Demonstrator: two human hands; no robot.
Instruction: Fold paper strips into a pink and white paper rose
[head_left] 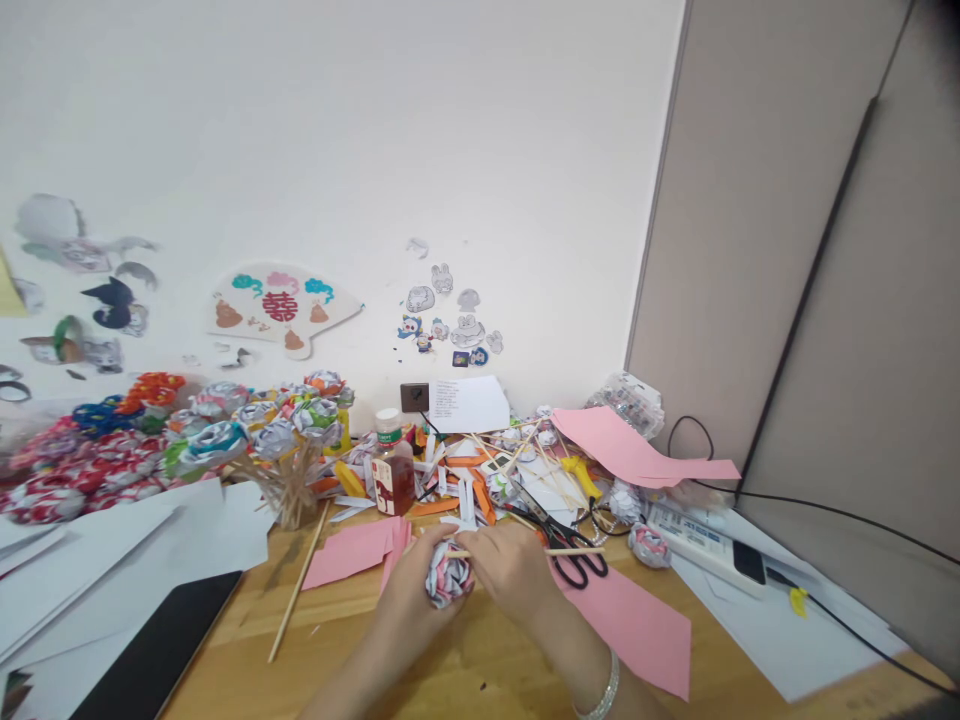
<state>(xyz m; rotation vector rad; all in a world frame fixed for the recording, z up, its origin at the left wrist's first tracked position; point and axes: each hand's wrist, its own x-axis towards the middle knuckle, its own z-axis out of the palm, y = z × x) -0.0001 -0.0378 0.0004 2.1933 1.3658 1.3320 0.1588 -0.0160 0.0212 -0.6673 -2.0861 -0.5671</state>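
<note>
A paper flower [448, 578] in white, pink and dark tones is cupped in my left hand [414, 590], its fingers wrapped round the far side. My right hand [510, 568] is closed on a thin wooden stick [577, 551], which lies level and meets the top of the flower. Whether the stick is fixed in the flower cannot be seen. Just beyond my right hand lie black-handled scissors [559, 535], partly over a pink paper sheet [645, 625]. Cut pink paper pieces [352, 553] rest to the left of my left hand.
A loose stick [298, 580] and a dark tablet-like slab [161, 650] lie at left. Paper flowers on sticks [289, 430] stand in a holder behind. A bottle of reddish liquid [393, 470] stands among paper scraps [457, 485]. At right are a power strip [701, 545] and cables.
</note>
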